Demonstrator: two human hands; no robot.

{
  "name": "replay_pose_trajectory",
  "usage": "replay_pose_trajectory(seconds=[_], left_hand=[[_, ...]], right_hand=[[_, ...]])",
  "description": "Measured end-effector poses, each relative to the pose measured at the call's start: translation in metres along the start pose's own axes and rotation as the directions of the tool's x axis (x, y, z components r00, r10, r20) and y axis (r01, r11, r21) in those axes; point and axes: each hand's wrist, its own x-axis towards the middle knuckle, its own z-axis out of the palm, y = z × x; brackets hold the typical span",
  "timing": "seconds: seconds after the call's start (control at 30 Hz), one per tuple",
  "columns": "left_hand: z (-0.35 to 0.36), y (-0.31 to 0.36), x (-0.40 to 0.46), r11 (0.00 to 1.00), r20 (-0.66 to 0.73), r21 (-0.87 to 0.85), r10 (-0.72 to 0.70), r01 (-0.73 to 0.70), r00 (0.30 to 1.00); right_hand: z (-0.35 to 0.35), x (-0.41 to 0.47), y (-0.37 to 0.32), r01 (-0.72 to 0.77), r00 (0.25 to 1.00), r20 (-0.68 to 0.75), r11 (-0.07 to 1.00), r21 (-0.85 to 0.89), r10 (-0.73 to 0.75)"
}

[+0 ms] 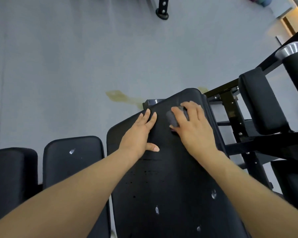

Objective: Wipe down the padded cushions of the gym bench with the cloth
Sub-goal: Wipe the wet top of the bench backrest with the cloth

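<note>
Bench pad: a long black padded cushion (165, 177) ran from the lower centre of the frame up toward the middle, its far rounded end just right of centre. White scuffs and small dark specks marked its surface.
Cloth: a small dark grey cloth (173, 118), bunched up, lay on the far end of that cushion, mostly under the right hand, with its left part showing.
Right hand: the right hand (193, 127) sat on top of the cloth, fingers curled over it, its grip clamped on the cloth and pressed down to the pad.
Left hand: the left hand (141, 133) lay flat on the same cushion just left of the cloth, fingers straight and pointing up the frame, thumb spread to the right; its grip was apart and held nothing.
Side pads: two more black cushions (72, 162) stood at the lower left of the frame, the nearer one with a white scuff.
Frame: a black metal frame (230, 107) with further black pads and a chrome-ended roller filled the right side.
Floor: a grey floor (59, 57) took up the upper left, with a yellowish stain (120, 97) just beyond the cushion's far end.
</note>
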Motion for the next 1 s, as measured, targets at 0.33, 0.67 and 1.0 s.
replay_pose_trajectory(seconds=[0.33, 0.67, 1.0], left_hand=[[0.002, -0.002, 0.001, 1.0, -0.008, 0.008, -0.003, 0.003, 1.0], [0.002, 0.0, -0.001, 0.997, -0.008, 0.073, 0.015, -0.014, 1.0], [0.003, 0.0, -0.001, 0.995, -0.018, 0.096, 0.008, -0.006, 1.0]], right_hand=[[-0.007, -0.021, -0.014, -0.07, 0.997, 0.028, 0.994, 0.081, 0.068], [0.009, 0.066, -0.001, -0.177, 0.98, 0.101, 0.981, 0.077, 0.169], [-0.006, -0.037, -0.021, -0.029, 0.998, 0.057, 0.997, 0.065, 0.025]])
